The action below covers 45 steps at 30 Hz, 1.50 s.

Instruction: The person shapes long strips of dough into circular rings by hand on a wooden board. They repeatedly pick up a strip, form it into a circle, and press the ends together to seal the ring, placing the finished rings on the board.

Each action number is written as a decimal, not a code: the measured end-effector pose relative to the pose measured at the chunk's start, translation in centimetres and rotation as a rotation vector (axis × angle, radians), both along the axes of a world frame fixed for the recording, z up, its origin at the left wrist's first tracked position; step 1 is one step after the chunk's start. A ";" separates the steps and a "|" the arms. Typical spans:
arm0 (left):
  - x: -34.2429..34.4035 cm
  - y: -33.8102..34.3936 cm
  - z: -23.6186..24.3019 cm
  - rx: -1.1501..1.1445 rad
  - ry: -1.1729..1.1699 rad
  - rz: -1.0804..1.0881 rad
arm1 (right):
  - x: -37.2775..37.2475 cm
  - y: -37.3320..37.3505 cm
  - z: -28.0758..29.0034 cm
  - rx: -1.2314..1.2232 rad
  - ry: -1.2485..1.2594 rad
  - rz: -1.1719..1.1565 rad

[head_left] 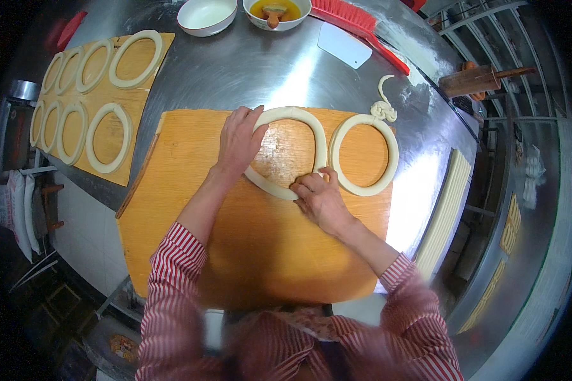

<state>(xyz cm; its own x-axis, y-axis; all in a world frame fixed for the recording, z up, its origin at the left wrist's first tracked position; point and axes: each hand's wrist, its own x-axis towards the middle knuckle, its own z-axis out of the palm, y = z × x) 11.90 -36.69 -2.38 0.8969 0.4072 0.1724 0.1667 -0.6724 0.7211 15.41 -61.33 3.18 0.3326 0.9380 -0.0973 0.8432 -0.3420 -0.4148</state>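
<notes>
1. Although no start or end point is marked on the bench, the work looks well advanced: eight pale dough rings [126,136] lie in two rows of four on the side board [145,95] at left.
2. A separate dough ring [393,152] lies toward the right side of the central wooden board [171,178]; it appears fully shaped, and only its transfer would seem to remain (a judgement from its even outline).
3. The ring in work [320,146] lies flat near the far edge of the same board, just beside that shaped ring; whether the two touch is unclear. Its outline is nearly complete, but the fingers cover two stretches, so closure of the loop cannot be confirmed.
4. The left hand [238,133] lies over the upper-left arc, its fingers close together and its thumb set apart; whether it pinches the dough or merely steadies it cannot be told.
5. The right hand [319,198] bears on the lower-right arc, its fingers curled and apparently pinching the dough. The ring thus spans the gap between the hands.
6. Along the table's right side lie pale parallel strips [443,213] (possibly dough awaiting shaping); a knotted dough scrap [384,112] sits behind the shaped ring.
</notes>
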 end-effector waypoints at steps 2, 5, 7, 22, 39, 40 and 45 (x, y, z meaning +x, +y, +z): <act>-0.2 -0.4 0.2 0.015 -0.009 0.021 | 0.5 -0.5 0.5 0.005 0.086 -0.014; -0.2 -0.7 0.6 0.071 -0.064 0.024 | 1.9 0.9 1.7 0.135 0.056 -0.214; -0.1 -0.6 0.6 0.100 -0.073 0.010 | 3.4 2.4 1.2 0.214 -0.042 -0.366; -6.6 -3.0 0.7 0.128 -0.153 -0.558 | 8.6 4.4 -2.5 0.114 -0.061 -0.553; -5.0 -2.4 1.4 0.443 0.162 -0.289 | -7.5 -32.8 -0.1 -0.132 -0.432 -1.317; -4.6 -3.7 2.5 0.426 0.081 -0.286 | -8.3 -34.0 -0.3 -0.196 -0.352 -1.407; 0.2 -14.3 6.2 0.176 -0.224 -0.451 | -10.7 -35.6 -1.3 -0.274 -0.294 -1.403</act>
